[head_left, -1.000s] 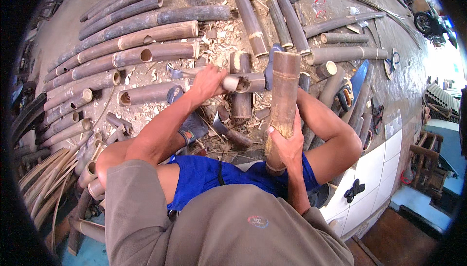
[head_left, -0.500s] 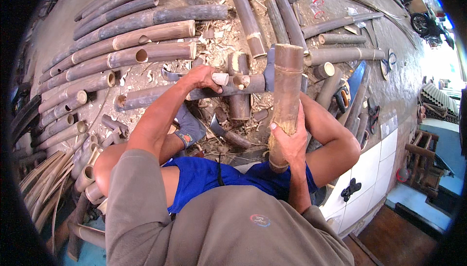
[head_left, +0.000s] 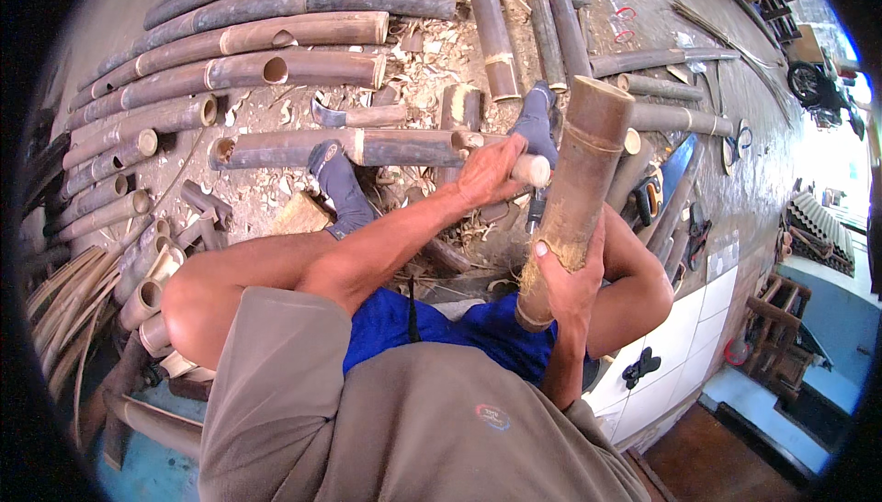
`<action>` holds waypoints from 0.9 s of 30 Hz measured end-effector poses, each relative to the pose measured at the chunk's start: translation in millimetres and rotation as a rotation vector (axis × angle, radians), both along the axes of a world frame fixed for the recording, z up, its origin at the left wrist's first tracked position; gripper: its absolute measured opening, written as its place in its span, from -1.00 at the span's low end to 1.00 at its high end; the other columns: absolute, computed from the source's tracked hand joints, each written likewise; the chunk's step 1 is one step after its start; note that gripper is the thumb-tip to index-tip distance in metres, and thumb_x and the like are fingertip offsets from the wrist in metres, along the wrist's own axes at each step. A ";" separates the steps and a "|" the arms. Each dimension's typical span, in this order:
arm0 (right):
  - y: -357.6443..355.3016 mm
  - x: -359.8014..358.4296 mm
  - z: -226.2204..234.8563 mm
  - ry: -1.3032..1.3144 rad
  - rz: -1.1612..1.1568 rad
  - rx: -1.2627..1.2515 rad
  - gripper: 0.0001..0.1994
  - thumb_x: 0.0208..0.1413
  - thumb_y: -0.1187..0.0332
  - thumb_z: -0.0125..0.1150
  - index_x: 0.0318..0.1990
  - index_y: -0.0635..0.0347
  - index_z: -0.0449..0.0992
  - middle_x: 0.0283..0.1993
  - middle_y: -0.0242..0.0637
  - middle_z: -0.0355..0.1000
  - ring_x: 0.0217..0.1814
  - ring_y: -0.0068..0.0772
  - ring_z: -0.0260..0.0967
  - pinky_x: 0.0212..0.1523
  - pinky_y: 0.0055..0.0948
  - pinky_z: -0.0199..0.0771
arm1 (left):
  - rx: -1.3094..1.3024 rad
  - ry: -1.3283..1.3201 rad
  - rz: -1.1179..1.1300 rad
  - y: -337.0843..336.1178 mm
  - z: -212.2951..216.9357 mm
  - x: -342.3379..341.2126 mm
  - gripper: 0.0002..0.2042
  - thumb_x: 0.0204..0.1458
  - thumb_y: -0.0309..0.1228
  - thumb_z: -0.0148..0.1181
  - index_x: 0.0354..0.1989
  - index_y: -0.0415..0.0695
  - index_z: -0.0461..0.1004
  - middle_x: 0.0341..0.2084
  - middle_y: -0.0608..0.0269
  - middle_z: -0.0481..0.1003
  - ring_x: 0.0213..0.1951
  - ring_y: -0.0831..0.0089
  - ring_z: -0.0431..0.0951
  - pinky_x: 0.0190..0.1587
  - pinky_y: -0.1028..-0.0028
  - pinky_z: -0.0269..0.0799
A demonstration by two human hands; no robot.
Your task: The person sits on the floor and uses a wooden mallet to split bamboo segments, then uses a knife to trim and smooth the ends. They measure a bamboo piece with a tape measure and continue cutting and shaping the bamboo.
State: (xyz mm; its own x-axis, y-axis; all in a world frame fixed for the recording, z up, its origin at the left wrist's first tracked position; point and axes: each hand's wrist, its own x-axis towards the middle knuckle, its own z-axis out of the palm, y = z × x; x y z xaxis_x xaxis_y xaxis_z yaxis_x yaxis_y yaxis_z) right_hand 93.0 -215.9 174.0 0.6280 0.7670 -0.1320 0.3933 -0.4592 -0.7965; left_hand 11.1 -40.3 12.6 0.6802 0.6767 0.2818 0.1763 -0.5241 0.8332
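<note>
- Right hand is wrapped around the lower part of a thick bamboo section, fingers closed on its frayed, fibrous stretch.
- The bamboo section stands nearly upright, leaning slightly, its cut top end toward the floor pieces and its lower end above the blue shorts.
- Left hand is closed around a pale wooden handle, just left of the bamboo section; whether a blade is on it cannot be told.
- Left forearm crosses above the raised left knee.
- The concrete floor carries many long bamboo poles lying side by side, plus scattered shavings.
- Two dark-socked feet rest among the cut pieces.
- White tiles lie at lower right.
</note>
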 end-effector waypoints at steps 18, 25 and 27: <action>-19.7 -8.0 -3.6 -0.025 0.086 -0.039 0.03 -0.06 0.38 0.54 0.56 0.28 0.02 0.28 0.16 0.46 0.31 -0.03 0.48 0.33 -0.17 0.43 | 0.046 -0.351 -0.200 2.0 -36.0 -0.4 -0.58 -0.19 -0.40 0.48 -0.14 -0.15 0.44 -0.32 0.10 0.36 -0.21 0.04 0.43 -0.15 0.15 0.35; -25.4 -13.0 -20.5 -0.260 0.115 0.111 0.08 -0.09 0.33 0.58 0.55 0.34 -0.02 0.32 0.21 0.39 0.34 0.02 0.44 0.34 -0.13 0.41 | 0.067 -0.408 -0.115 -0.7 -47.1 2.8 -0.61 -0.12 -0.41 0.50 -0.12 -0.15 0.46 -0.24 0.06 0.44 -0.14 0.02 0.48 -0.10 0.14 0.41; -26.4 -18.2 -38.6 -0.254 0.084 0.105 0.09 -0.09 0.32 0.58 0.55 0.36 -0.02 0.34 0.23 0.36 0.37 0.04 0.42 0.36 -0.11 0.39 | 0.067 -0.343 -0.147 -1.4 -56.6 -1.4 -0.55 -0.20 -0.41 0.48 -0.09 -0.15 0.46 -0.20 0.05 0.41 -0.10 0.00 0.46 -0.06 0.13 0.38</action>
